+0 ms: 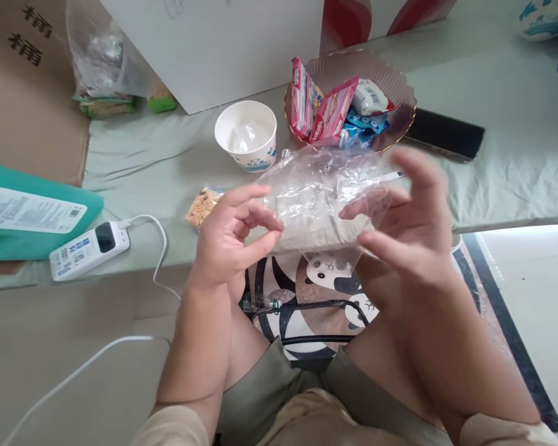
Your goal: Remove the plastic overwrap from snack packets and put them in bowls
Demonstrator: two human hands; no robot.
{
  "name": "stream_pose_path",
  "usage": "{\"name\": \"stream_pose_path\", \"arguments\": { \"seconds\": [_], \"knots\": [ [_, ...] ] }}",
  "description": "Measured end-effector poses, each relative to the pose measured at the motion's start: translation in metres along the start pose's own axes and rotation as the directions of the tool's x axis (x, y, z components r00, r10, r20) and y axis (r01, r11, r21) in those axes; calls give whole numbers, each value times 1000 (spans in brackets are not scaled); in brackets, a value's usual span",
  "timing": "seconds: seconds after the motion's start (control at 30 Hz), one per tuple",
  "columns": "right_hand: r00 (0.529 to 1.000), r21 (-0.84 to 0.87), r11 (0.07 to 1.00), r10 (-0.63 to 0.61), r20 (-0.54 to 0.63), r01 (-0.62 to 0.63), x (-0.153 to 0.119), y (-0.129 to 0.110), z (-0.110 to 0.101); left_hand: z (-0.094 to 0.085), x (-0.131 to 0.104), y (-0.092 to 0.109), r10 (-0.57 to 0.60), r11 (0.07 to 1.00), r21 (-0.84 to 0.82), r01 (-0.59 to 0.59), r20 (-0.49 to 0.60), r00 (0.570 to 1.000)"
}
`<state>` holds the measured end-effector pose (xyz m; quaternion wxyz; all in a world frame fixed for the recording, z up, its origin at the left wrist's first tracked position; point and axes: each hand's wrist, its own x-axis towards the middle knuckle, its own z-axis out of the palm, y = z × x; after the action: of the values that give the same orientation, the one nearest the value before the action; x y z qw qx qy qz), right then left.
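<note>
A clear, crinkled plastic bag is held up over my lap at the front edge of the cloth-covered surface. My left hand pinches its left side between thumb and fingertips. At the bag's right side is my right hand, slightly blurred, its thumb and fingers spread apart. One of its fingers reaches against the plastic, and the upper finger is raised. Behind my left hand lies a small packet of crumbly, speckled snack, partly hidden. A white paper cup with something clear and shiny in it stands just beyond.
A ribbed bowl holds pink and blue snack packs. Beside it lies a black phone. At left are a white power strip with a cable, a green jug and a cardboard box. A white box stands behind.
</note>
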<state>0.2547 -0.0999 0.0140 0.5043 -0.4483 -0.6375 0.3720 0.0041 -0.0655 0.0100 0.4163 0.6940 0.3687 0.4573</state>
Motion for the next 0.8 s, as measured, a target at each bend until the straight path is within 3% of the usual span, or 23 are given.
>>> {"name": "stream_pose_path", "arguments": {
  "seconds": [0.1, 0.2, 0.27, 0.37, 0.47, 0.53, 0.6, 0.7, 0.8],
  "knots": [
    [996, -217, 972, -87, 4, 86, 1, 0, 2, -1, 3, 0, 43, 973, 230, -39, -14, 999],
    [985, -443, 895, -116, -128, 48, 3, 1, 7, -3, 3, 3, 81, 930, 363, -62, -37, 996],
    [977, -482, 875, -146, -155, 54, 3, -1, 7, -5, -1, 14, 136, 914, 391, -106, -50, 989],
    [991, -359, 930, -114, -74, 80, -2, -13, 5, -7, -9, 42, 152, 914, 383, -133, -21, 988],
    [1000, -162, 987, -25, -10, 23, -9, -24, 4, -7, -13, 60, 67, 963, 262, -66, 4, 998],
    [998, -89, 994, 62, -21, -64, -11, -25, 7, -5, -12, 54, -6, 996, 94, 9, -35, 999],
    [983, -29, 984, 173, -66, -175, -9, -18, 12, -1, -7, 34, -142, 977, -168, 129, -65, 988],
    [934, 91, 942, 331, -131, -322, -2, 1, 21, 8, 0, 0, -390, 786, -467, 404, 131, 911],
    [879, 194, 888, 448, -161, -417, 5, 16, 27, 19, 4, -18, -521, 595, -534, 601, 313, 794]
  ]
}}
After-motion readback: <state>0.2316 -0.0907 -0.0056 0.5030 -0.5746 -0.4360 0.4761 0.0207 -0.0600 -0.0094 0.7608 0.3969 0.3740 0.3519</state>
